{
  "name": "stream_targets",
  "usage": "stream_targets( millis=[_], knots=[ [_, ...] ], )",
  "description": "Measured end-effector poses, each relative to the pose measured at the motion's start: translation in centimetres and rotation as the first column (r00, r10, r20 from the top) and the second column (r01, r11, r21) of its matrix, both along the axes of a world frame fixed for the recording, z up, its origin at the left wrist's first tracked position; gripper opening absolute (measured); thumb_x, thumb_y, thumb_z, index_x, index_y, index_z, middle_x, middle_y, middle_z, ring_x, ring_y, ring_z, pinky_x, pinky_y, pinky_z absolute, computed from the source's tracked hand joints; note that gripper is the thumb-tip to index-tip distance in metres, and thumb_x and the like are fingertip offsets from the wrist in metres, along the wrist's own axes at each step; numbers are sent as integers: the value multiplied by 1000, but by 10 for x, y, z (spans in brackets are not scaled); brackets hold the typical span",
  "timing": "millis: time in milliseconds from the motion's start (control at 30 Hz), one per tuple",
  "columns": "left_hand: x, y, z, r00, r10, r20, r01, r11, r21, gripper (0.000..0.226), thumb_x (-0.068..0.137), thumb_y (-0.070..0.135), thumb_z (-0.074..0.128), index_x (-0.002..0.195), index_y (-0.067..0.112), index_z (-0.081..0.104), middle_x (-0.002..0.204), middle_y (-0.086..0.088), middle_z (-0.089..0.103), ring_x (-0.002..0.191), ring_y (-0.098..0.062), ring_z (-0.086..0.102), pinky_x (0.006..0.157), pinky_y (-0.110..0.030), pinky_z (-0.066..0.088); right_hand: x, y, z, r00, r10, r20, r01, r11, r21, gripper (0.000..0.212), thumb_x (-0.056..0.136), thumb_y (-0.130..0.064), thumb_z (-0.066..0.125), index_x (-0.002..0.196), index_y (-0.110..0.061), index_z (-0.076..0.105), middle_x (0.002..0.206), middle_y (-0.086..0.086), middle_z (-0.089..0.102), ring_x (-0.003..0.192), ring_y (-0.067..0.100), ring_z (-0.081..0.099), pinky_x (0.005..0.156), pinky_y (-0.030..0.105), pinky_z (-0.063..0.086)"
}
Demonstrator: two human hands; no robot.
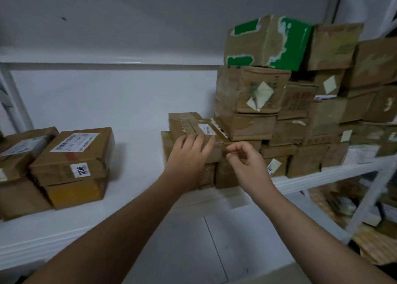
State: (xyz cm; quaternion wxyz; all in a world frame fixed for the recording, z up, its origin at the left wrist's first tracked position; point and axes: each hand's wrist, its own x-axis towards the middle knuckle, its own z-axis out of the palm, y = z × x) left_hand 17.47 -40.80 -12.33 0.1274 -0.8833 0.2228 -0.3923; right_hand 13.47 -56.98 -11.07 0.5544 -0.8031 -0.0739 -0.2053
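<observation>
Head view centres on the small flat brown cardboard parcel with a white barcode label (193, 123), lying on a low pile of brown cartons (223, 174) at the front of the white shelf (129, 111). The left hand (189, 152) rests on its near edge, fingers straight, gripping nothing. The right hand (247, 163) hovers just beside its right corner, fingers loosely curled and empty. The parcel's far end meets the tall, uneven stack of worn brown boxes (247, 103) topped by a green-and-brown carton (268, 42). I cannot tell whether it is wedged underneath. A quick one-sided pull could topple that stack, or slide the parcel off the shelf's front.
</observation>
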Motion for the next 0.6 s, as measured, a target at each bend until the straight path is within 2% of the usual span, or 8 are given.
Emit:
stream_targets(
  millis=[67,167,233,300,400,467,567,600],
  knots=[
    [-1,-2,2,1000,-1,22,1,1000,-18,58,67,20,76,121,8,61,109,-13,66,96,-32,63,80,-39,50,-1,-9,0,999,32,-14,-32,999,5,12,90,-5,59,96,-14,63,94,2,63,79,0,53,65,3,40],
    [-11,5,4,998,5,61,3,992,-128,56,62,16,75,115,5,60,109,-13,66,96,-32,63,81,-41,49,-3,-16,2,993,96,-71,-92,994,59,12,91,-7,57,96,-16,63,89,2,63,77,3,55,64,5,43],
    [-23,17,4,997,14,77,3,976,-219,59,62,17,76,116,5,55,111,-14,64,99,-32,61,83,-42,46,-4,-16,5,968,199,-150,-176,972,152,12,92,-8,57,94,-18,64,93,6,66,85,11,62,75,15,50],
    [-37,34,4,995,-5,99,35,954,-298,59,66,19,75,117,5,49,115,-15,60,104,-30,55,91,-46,43,-5,-11,11,923,325,-206,-271,930,250,13,92,-8,58,96,-18,64,97,8,68,93,18,66,84,29,56],
    [-65,60,10,988,-90,127,137,889,-436,51,75,28,60,117,6,43,118,-16,52,113,-26,46,107,-58,34,-7,4,22,878,438,-193,-369,877,309,19,93,-10,58,112,-15,58,104,7,65,96,16,65,86,33,56],
    [-86,76,18,977,-161,142,212,833,-510,52,76,28,64,117,8,40,121,-11,44,117,-25,45,107,-57,36,-5,15,29,861,485,-151,-406,837,367,42,92,-17,60,130,-19,43,117,6,59,104,16,62,90,35,55],
    [-113,99,25,967,-217,130,252,777,-577,58,77,32,66,122,11,37,128,-6,42,129,-17,40,113,-27,30,0,25,36,821,568,-53,-460,714,528,100,73,-44,76,146,-49,7,148,7,38,127,23,49,92,45,53],
    [-121,106,27,968,-223,116,247,759,-602,61,78,35,65,125,11,35,130,-5,43,135,-14,36,113,-24,27,0,28,39,817,576,-8,-474,680,559,113,63,-52,79,145,-54,2,154,3,30,131,23,46,92,47,53]
  ],
)
